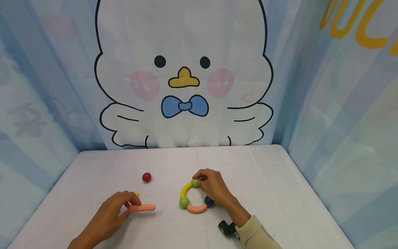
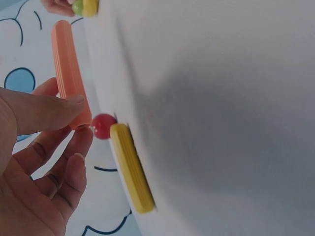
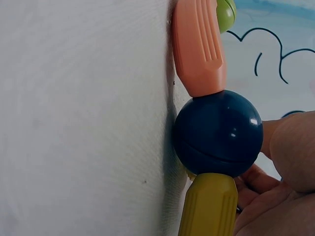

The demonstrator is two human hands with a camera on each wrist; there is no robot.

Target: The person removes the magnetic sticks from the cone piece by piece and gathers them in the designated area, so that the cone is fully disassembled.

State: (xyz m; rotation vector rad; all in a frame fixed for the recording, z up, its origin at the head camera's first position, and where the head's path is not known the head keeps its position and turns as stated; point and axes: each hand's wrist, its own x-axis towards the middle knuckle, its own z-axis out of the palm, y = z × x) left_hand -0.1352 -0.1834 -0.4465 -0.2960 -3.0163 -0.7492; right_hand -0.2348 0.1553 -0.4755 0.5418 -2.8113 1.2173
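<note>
My left hand (image 1: 107, 216) pinches a straight orange rod (image 1: 146, 207) between thumb and fingers, above the white table. In the left wrist view a yellow rod (image 2: 132, 169) lies near a red ball (image 2: 104, 126), below that hand. My right hand (image 1: 214, 186) holds a green ball (image 1: 195, 182) at the far end of a partial ring of toy pieces. Along this ring run a curved yellow rod (image 1: 186, 189), another green ball (image 1: 184, 202), a curved orange rod (image 1: 197, 209) and a dark blue ball (image 3: 219, 132). A yellow rod (image 3: 209, 206) joins the blue ball, partly hidden by the right hand in the head view.
The pieces lie on a white-covered table (image 1: 280, 207). A dark device (image 1: 226, 228) sits by the right wrist, beside the beige sleeve (image 1: 256, 235). Behind the table hangs a curtain (image 1: 186, 128) with a cartoon bird; more printed curtains stand at both sides.
</note>
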